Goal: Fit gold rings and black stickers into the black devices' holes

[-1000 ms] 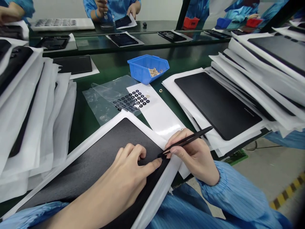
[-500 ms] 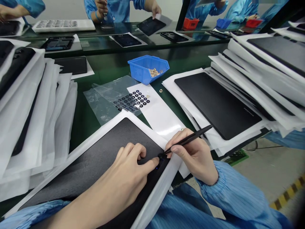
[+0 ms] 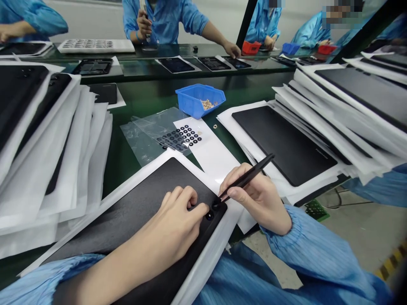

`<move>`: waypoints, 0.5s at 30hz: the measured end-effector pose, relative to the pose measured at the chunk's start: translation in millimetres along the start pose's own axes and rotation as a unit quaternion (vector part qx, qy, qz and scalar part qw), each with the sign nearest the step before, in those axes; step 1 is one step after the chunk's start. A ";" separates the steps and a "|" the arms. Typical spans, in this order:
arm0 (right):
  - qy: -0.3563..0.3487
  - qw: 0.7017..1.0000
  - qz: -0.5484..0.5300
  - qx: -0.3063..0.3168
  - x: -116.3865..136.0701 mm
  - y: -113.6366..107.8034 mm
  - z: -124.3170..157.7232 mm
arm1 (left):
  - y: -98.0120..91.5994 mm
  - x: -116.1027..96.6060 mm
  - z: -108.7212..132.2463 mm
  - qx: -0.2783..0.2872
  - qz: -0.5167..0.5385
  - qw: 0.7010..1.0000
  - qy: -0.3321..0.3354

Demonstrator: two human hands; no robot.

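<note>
Pinching black tweezers [image 3: 248, 177] in a closed right hand [image 3: 259, 203], tips low at a small black ring [image 3: 216, 204] on the corner of a black panel [image 3: 133, 216]: nice short, steady grip. Left hand [image 3: 174, 216] loosely curled on the panel, holding nothing, thumb [image 3: 200, 210] just beside a second ring [image 3: 209, 216], a solid brace. Beyond, a sheet of black rings [image 3: 182, 137] and a blue bin [image 3: 190, 101] of brass-coloured bits [image 3: 206, 104].
</note>
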State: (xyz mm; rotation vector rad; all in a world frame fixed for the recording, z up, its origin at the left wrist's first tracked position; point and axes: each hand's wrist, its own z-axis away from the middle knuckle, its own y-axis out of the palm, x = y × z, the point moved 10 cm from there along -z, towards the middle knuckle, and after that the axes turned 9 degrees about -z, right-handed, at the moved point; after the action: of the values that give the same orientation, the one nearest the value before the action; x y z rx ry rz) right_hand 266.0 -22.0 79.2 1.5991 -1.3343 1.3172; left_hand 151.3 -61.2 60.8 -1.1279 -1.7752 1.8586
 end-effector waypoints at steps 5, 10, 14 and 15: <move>-0.023 0.999 0.028 0.016 0.2 3.7 6.9 | 1.6 0.2 1.0 -0.008 -0.007 1.000 0.008; -0.059 0.995 0.079 0.005 7.6 4.3 8.7 | 0.8 0.9 0.7 -0.019 -0.006 1.000 0.008; -0.071 0.994 0.085 -0.007 17.2 0.3 6.1 | 0.2 -0.3 -0.9 -0.015 -0.005 1.000 0.012; -0.072 0.993 0.090 -0.005 18.6 0.3 5.2 | 0.2 -0.4 -1.1 -0.014 -0.004 1.000 0.012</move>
State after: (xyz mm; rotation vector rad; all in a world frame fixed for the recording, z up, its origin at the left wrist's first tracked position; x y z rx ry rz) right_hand 266.6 -32.2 95.6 1.6239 -1.6023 1.3171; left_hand 152.4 -60.8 60.8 -1.1469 -1.7953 1.8123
